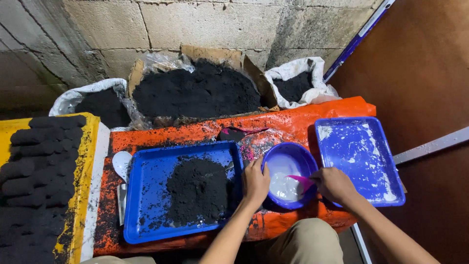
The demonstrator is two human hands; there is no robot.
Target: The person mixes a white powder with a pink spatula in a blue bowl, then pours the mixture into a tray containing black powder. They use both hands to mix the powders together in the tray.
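My left hand [255,182] grips the left rim of a purple bowl [293,156] that holds white paste. My right hand [333,184] holds a pink spoon [302,180] whose tip dips into the paste. The bowl sits on an orange-covered table [293,120]. Left of the bowl lies a blue tray [146,195] with a heap of black powder [198,189]. Right of the bowl lies a second blue tray [361,156] smeared with white.
A cardboard box [195,90] and two white sacks [93,100] [298,83] of black powder stand by the block wall. A yellow tray [85,161] of black briquettes lies at left. A white scoop [121,164] rests beside the left blue tray.
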